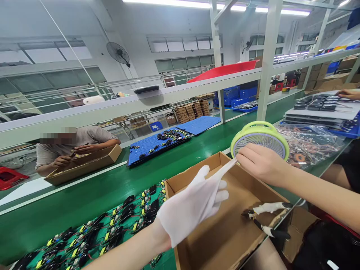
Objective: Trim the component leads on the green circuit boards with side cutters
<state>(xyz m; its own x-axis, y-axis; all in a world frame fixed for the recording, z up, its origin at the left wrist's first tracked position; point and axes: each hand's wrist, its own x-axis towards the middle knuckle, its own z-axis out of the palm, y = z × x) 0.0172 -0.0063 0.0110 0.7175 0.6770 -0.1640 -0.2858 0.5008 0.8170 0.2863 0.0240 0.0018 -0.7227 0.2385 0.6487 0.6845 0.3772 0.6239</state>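
Note:
My left hand (194, 204) wears a white glove and is held over an open cardboard box (216, 240), its fingers apart. Bare and closed, my right hand (260, 163) pinches the stretched tip of one glove finger (229, 165). Behind my right hand stands a small round fan (263, 129) with a light green rim. Pliers (267, 219) with white-wrapped handles lie at the box's right side. Rows of small circuit boards (114, 225) with black parts and yellow pieces lie left of the box.
Across the green bench (112, 180), a person works over a long cardboard box (84, 165). A blue mat (152, 144) holds more circuit boards. At right are a plastic bag of wired parts (309, 144) and stacked black pieces (319, 101). A shelf rail (174, 92) crosses above.

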